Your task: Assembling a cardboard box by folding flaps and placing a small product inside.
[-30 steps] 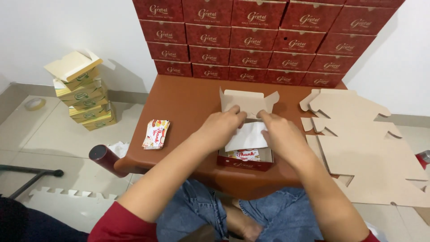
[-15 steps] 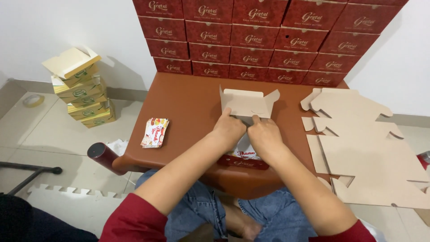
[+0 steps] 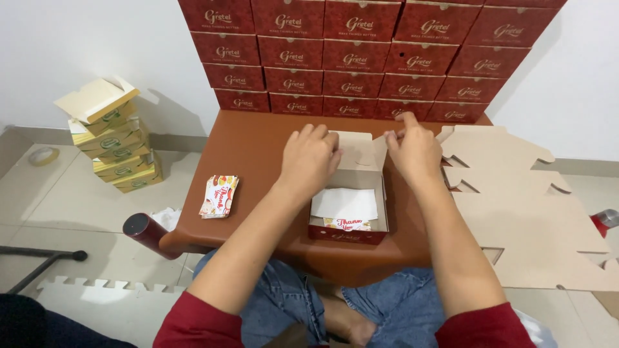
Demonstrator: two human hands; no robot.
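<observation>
Both hands pinch the lid: the left hand (image 3: 311,156) grips its left corner, the right hand (image 3: 412,149) its right flap. The open box (image 3: 349,209) sits mid-table (image 3: 248,151), paper (image 3: 344,203) inside. Best to fold both flaps evenly and keep the paper flat.

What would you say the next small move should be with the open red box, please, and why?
Probably fold the lid forward and down over the box. It stands upright at the back, the left hand and right hand grip its two side flaps, and white paper and a card already lie inside.
</observation>
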